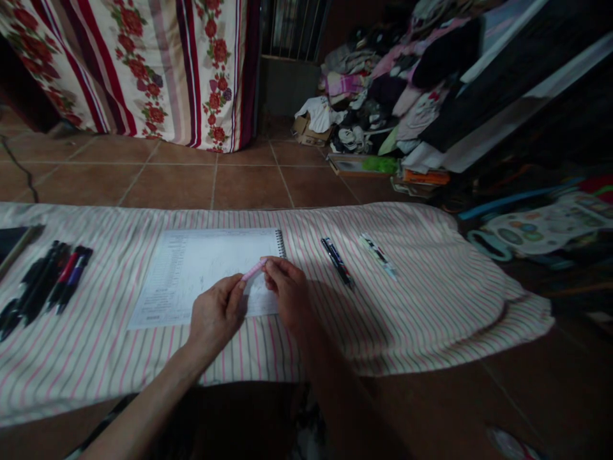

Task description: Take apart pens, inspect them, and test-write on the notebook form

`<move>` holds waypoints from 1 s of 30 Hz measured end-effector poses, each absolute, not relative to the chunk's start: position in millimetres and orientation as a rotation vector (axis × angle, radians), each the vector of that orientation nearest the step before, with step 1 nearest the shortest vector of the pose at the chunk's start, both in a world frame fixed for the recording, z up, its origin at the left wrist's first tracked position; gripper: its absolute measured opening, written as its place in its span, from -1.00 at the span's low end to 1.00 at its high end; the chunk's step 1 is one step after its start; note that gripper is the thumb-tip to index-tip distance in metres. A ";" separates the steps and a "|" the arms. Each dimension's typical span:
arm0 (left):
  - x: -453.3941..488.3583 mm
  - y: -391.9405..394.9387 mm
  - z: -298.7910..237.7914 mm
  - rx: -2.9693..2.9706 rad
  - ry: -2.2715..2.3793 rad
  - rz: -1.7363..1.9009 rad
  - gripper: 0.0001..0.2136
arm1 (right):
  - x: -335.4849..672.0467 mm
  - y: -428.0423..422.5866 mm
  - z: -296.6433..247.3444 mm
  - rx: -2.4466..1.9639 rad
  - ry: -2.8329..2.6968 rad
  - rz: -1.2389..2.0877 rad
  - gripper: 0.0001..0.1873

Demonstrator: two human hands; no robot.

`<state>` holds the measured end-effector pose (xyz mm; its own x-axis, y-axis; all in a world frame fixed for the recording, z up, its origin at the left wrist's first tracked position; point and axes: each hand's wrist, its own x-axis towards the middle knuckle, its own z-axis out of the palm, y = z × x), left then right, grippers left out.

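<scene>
A slim pink pen (253,270) is stretched between my two hands above an open spiral notebook (215,255). The fingers of my left hand (218,310) are closed on its lower left end. At the upper right end, my right hand (286,287) pinches it with thumb and fingertips. Both ends of the pen are hidden by fingers. Printed or written lines cover the notebook's white page, and its coil runs along the right edge. To the right of my hands lie some dark pens (337,262) and a lighter patterned pen (378,255).
A striped cloth (431,306) covers the table. Several black, red and purple pens (45,281) lie at the left, near a dark framed object (16,246). Beyond are a floral curtain (167,70), a tiled floor (249,182) and a heap of clothes (383,89).
</scene>
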<state>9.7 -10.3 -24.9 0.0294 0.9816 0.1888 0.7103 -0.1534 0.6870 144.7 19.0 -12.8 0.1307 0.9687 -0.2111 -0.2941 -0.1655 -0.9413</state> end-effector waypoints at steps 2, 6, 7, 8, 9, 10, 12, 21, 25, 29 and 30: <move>9.1 -10.8 -24.7 1.949 1.733 0.898 -0.67 | 143.6 17.6 -12.0 -1.211 -0.791 1.360 -0.66; 9.1 -12.5 -25.5 2.082 1.734 0.868 -0.66 | 144.0 17.2 -12.0 -1.284 -0.828 1.307 -0.66; 9.4 -12.7 -25.8 2.102 1.735 0.861 -0.66 | 144.3 17.8 -12.5 -1.301 -0.823 1.288 -0.67; 9.7 -12.8 -26.3 2.112 1.739 0.855 -0.66 | 144.7 18.6 -13.1 -1.315 -0.811 1.269 -0.69; 10.2 -12.7 -26.7 2.111 1.740 0.853 -0.66 | 145.0 19.4 -13.8 -1.328 -0.800 1.252 -0.71; 10.6 -12.5 -27.2 2.097 1.740 0.859 -0.66 | 145.4 20.2 -14.5 -1.338 -0.793 1.239 -0.73; 11.2 -11.9 -28.1 2.047 1.730 0.881 -0.67 | 146.4 21.5 -15.6 -1.335 -0.788 1.228 -0.77; 10.1 -11.8 -25.3 1.968 1.741 0.895 -0.68 | 146.5 18.7 -14.9 -1.231 -0.742 1.415 -0.61; 11.7 -12.6 -25.8 2.050 1.737 0.868 -0.66 | 146.2 19.9 -16.8 -1.335 -0.772 1.298 -0.66; 13.6 -11.8 -26.8 1.989 1.739 0.880 -0.66 | 148.4 21.4 -17.6 -1.369 -0.795 1.207 -0.77; 13.8 -11.5 -26.9 1.956 1.739 0.884 -0.67 | 149.0 21.5 -17.2 -1.357 -0.795 1.210 -0.79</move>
<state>13.8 -11.5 -26.9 0.0382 0.9782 0.2040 0.7414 -0.1647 0.6505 149.0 21.5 -17.2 0.2537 0.9425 -0.2177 -0.1748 -0.1767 -0.9686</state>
